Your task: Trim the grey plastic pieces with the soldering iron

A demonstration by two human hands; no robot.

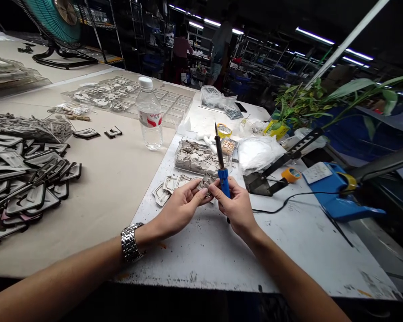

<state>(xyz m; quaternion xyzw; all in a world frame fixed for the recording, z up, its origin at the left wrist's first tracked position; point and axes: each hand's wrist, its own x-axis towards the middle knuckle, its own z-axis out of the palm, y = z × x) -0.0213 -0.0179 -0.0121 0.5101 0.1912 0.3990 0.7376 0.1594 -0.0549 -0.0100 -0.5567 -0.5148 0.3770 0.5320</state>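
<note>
Soldering iron [223, 182] wrapped by right hand's [237, 209] fingers — left hand's [180, 208] fingers pinch metal piece [204, 182], partly hidden.

light: ceiling tube lights [315, 36] — bright | far room: dim | edges: curved

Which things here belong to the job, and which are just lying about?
Job: left hand holding a frame-shaped piece; right hand holding a blue-handled soldering iron; matching pieces beside them; tray of scraps.
Lying about: water bottle; tape roll; white plastic bag; fan.
</note>
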